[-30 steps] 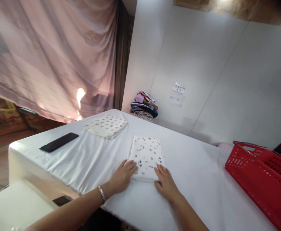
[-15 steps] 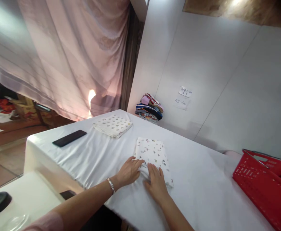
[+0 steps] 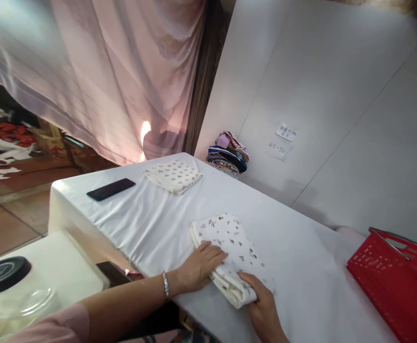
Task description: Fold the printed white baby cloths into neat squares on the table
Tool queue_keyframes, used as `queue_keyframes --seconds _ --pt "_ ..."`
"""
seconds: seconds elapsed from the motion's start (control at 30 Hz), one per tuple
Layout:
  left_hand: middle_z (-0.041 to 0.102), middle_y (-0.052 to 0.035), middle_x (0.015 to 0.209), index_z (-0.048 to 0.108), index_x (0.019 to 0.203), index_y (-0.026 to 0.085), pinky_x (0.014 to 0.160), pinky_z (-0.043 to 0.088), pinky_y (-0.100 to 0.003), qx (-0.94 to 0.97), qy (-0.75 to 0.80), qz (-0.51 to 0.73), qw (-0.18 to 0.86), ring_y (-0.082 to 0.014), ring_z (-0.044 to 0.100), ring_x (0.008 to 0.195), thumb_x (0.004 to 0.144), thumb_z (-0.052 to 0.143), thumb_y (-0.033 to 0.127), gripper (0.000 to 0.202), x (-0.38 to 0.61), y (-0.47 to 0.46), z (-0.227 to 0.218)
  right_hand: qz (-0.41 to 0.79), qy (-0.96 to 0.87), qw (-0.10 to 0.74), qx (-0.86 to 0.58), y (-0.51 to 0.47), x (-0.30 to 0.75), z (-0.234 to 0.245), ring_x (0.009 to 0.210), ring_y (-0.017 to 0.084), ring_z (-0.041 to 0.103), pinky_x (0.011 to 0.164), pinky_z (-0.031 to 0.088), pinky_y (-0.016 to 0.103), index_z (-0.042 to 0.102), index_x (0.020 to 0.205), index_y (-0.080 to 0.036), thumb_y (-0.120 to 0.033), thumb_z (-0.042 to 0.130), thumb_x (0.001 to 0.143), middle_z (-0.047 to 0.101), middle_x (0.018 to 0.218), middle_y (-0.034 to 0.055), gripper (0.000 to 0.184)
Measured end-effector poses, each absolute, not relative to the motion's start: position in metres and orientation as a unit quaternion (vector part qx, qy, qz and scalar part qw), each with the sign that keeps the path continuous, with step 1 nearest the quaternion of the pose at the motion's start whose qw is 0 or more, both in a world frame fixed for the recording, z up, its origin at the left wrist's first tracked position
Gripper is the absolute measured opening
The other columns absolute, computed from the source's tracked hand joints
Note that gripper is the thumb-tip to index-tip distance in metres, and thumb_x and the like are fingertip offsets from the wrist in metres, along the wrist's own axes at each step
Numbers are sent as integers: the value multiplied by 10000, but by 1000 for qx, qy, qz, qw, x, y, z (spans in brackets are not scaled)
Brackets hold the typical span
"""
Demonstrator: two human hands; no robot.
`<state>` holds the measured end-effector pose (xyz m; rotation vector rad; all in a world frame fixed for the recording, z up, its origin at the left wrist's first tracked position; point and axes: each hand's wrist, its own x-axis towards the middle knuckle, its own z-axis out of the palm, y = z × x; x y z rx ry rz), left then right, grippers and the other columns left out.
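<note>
A folded white cloth with small dark prints (image 3: 231, 238) lies near the front edge of the table with a white cover (image 3: 294, 267). My left hand (image 3: 199, 267) rests flat on the cloth's near left side, fingers stretched out. My right hand (image 3: 261, 309) grips the cloth's near corner, thumb on top, and the layers bunch up there. A bracelet sits on my left wrist.
A second folded printed cloth (image 3: 174, 175) and a black phone (image 3: 111, 189) lie at the table's far left. A pile of coloured fabrics (image 3: 228, 155) sits against the wall. A red basket (image 3: 397, 281) stands at the right. A white surface with a black round object (image 3: 3, 275) is at lower left.
The cloth has been turned and drawn toward the table's front edge. My right hand went from lying flat on it to gripping its near corner. The view swung left.
</note>
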<state>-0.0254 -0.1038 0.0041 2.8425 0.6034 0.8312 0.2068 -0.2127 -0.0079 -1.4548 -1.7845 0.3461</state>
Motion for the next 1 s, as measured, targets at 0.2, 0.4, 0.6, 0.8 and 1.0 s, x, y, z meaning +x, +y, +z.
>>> queue_keyframes --seconds 0.2,0.4,0.6,0.8,1.0 --pt "585 -94 1189 414 1284 206 1058 242 -490 935 234 262 36 -217 492 1143 848 429 164 438 -44 -79 0 114 -710 411 -560 -242 217 4 1067 256 594 952 468 423 635 1120 -271 -409 538 844 652 1133 64 324" --pt "629 -72 1075 534 1095 198 1048 264 -465 913 315 260 20 -206 534 1078 774 437 79 355 -63 -65 19 116 -722 424 -533 -247 212 33 1052 232 606 903 505 358 623 1135 -302 -350 583 833 655 1131 42 309" --pt "637 -54 1061 488 1143 192 1091 226 -448 886 315 339 10 -183 572 1024 786 467 170 358 -71 -60 75 210 -575 509 -605 -249 238 65 926 251 653 815 541 343 678 1032 -229 -363 707 709 700 1010 60 350" --pt "587 -46 1153 432 1251 207 939 414 -342 849 341 398 70 -209 559 1045 782 522 306 487 -68 -48 144 353 -366 654 -560 -225 241 106 836 270 670 712 553 391 596 1131 -173 -421 705 703 701 979 107 507" --pt "592 -40 1151 362 1331 229 827 459 -271 775 445 306 329 -179 603 937 721 615 341 670 -29 22 114 474 -306 583 -585 -149 251 80 838 264 676 707 543 365 583 1099 -126 -418 625 775 701 944 126 438"
